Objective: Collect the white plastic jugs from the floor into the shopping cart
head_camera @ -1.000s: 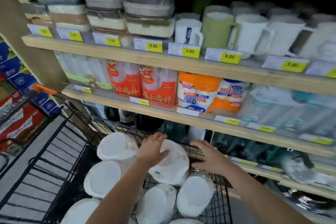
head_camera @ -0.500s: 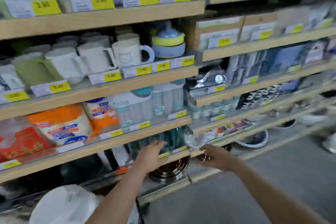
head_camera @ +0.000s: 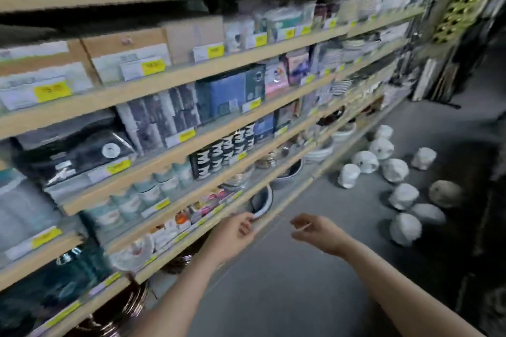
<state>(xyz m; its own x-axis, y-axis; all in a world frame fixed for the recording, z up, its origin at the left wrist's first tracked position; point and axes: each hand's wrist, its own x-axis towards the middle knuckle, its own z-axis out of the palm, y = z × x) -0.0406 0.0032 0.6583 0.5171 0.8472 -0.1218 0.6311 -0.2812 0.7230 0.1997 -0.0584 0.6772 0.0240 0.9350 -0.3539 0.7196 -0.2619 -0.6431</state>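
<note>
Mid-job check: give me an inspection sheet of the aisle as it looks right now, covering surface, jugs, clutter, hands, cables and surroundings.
Surface: grey floor, bare in front of the hands.
Job's things: about ten white jugs scattered on the floor ahead to the right, near the foot of the shelves; shopping cart not in view.
Clutter: one tan, rounded object among the jugs; too blurred to identify.
Hands: left hand and right hand both held out, fingers loosely curled, holding nothing.
Cables: nothing seen.
Surroundings: wooden shelves on the left with boxes, cups and bowls behind yellow price tags; dark area at the right edge.
</note>
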